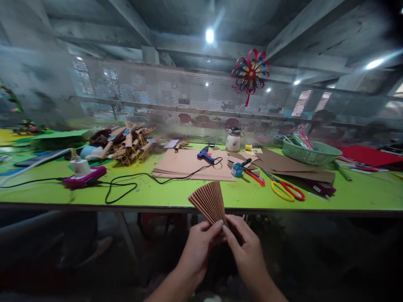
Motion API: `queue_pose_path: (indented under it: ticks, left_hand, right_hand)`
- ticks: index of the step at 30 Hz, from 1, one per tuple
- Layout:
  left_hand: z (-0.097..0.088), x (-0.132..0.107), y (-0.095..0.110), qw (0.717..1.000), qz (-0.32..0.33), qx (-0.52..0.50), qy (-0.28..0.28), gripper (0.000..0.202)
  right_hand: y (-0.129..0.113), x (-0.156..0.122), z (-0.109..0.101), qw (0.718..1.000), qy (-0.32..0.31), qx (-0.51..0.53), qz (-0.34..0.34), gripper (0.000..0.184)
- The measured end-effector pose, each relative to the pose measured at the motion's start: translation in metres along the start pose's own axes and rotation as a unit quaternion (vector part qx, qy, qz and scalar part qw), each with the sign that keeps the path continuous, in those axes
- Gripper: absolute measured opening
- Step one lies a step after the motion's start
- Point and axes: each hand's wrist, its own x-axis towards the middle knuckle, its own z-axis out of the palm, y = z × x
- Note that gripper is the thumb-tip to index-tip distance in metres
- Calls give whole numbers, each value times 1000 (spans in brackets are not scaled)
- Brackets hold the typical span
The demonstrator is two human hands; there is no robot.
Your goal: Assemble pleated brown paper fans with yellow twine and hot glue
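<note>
Left hand point(197, 245) and right hand point(247, 251) pinch the paper fan point(208, 202) at its base (pleats splayed above); recommend squeezing folds evenly.

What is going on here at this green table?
A person holds a pleated brown paper fan with both hands, left hand and right hand pinching its narrow end, just in front of the green table. On the table lie brown card sheets, a blue glue gun and scissors, untouched.

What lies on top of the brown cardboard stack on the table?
A blue glue gun rests on the cardboard stack, its black cord trailing off left. The table surface beneath the stack is covered.
</note>
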Motion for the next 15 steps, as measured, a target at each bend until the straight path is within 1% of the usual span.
queue_pose_path:
  ticks: [2, 5, 8, 12, 15]
  left_hand:
    - [-1, 1, -2, 1000, -8, -23, -2, 27]
    - [-2, 1, -2, 998, -30, -57, -10, 26]
    - [-5, 0, 0, 997, -44, -70, -1, 22]
    - [-8, -2, 2, 996, -42, -76, -1, 19]
    - [-9, -2, 3, 997, -37, -72, -3, 16]
  right_hand:
    - [1, 4, 1, 1000, 5, -13, -6, 24]
    - [1, 8, 4, 998, -1, -44, -41, 27]
    - [-1, 8, 4, 994, -16, -80, -73, 31]
    - [-1, 5, 3, 986, -50, -125, -99, 36]
    - [0, 3, 1, 977, -54, -152, -138, 38]
